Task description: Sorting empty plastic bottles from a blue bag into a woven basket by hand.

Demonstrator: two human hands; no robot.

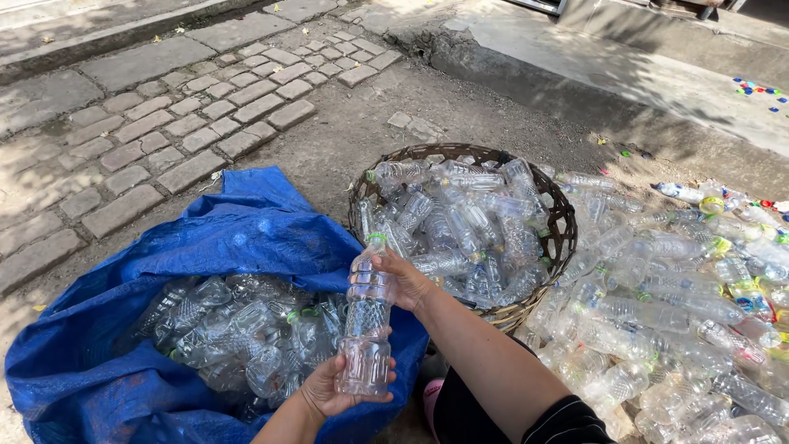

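Both hands on one clear ribbed plastic bottle with a green neck ring (pixel 366 325), no cap visible. Left hand (pixel 329 386) cups the base from below, palm up, fingers curled partly around the bottom edge. Right hand (pixel 407 279) grips the shoulder near the neck, fingers closed around it from the right side. The bottle stands roughly upright, tilted slightly, held in the air above the seam between sack and basket.

Directly under and left of the bottle: a big blue woven plastic sack (pixel 246 238), mouth folded open, holding a heap of clear crushed and whole bottles (pixel 238 329). Left hand's wrist sits just above the sack's near edge.

Behind the right hand: a round brown woven wicker basket (pixel 562 238), piled full with more clear plastic bottles (pixel 460 226), some with green neck rings. The right forearm crosses in front of the basket's near rim.

Right of the basket: a loose pile of clear plastic bottles on the ground (pixel 674 321), touching the basket's side and spreading to the frame edge; several have yellow or green caps and labels.

Near bottom centre, between the forearms, a pink item (pixel 431 399), partly hidden, can't tell what it is.

Ground is bare dirt. Grey stone paving blocks (pixel 164 123) upper left, concrete kerb (pixel 526 78) upper right, small coloured bottle caps (pixel 760 89) scattered on the concrete far right.
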